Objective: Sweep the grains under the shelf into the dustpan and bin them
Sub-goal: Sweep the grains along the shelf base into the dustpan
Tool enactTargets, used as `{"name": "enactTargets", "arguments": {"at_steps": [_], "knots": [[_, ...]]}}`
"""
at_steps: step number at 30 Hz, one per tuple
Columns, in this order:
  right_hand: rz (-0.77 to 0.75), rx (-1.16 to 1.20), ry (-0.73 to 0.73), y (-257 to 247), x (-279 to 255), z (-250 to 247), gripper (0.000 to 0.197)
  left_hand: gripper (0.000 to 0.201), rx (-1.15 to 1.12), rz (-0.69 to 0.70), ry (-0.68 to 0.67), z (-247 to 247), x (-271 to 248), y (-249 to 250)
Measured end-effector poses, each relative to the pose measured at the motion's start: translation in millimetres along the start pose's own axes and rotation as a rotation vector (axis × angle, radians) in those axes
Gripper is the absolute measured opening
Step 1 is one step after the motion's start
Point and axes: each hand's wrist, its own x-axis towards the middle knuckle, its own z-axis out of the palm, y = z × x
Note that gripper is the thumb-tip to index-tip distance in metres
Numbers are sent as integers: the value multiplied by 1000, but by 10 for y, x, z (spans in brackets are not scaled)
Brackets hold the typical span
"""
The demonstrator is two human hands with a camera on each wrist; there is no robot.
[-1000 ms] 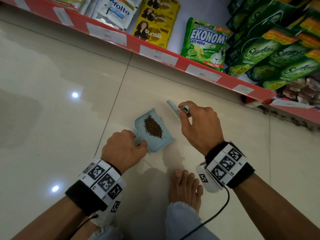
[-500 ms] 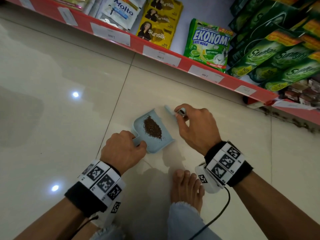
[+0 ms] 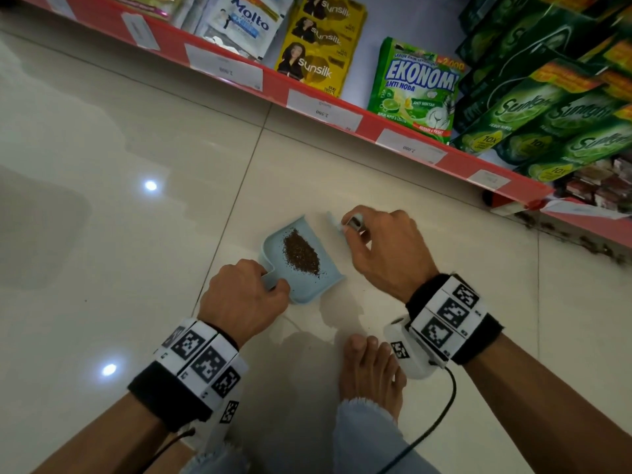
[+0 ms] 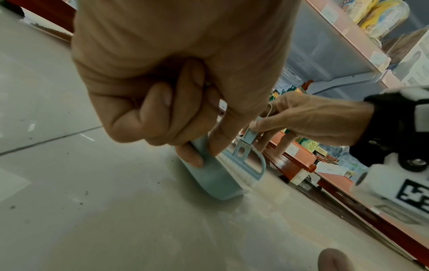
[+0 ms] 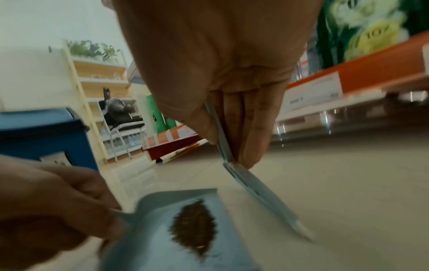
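Glossy cream floor tiles below a red-edged shelf. The left hand curls around the stub handle of a pale blue plastic dustpan lying flat on the floor, a tapering heap of fine brown grains at its centre. The right hand pinches a thin, flat blue brush, bristle edge on the floor just beside the pan's open lip.

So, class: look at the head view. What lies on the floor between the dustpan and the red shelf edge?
Only bare tile lies between the dustpan and the shelf edge. The head view shows this, with the brush off to the right.
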Motion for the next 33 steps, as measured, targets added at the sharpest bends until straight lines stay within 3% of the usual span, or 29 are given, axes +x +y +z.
{"name": "enactTargets", "arguments": {"at_steps": [2,4,9,12,15,18,22,26,29,33], "knots": [[-48,176,7,-79,-42,6,17,43,-1,3,4,2,-3,-4],[-43,262,108,-81,-10,-26,15,44,1,3,9,-1,-1,-13],[36,-112,214,113,215,-102,19,43,-27,4,14,-6,5,-20],[-17,-195,115,168,249,-71,20,43,-32,0,17,-17,19,-28],[-90,-48,-66,135,177,-42,19,42,-33,1,20,-24,33,-41],[-114,172,2,117,106,-117,14,40,-25,4,20,-19,42,-46],[-17,-51,197,190,112,-153,17,43,-33,14,16,-19,43,-51],[22,-203,100,193,105,-17,19,45,-48,29,15,-31,50,-61],[-42,-70,28,65,-19,68,19,46,-65,66,19,-37,52,-81],[-13,108,134,-66,-204,66,17,44,-112,156,19,-54,65,-121]]}}
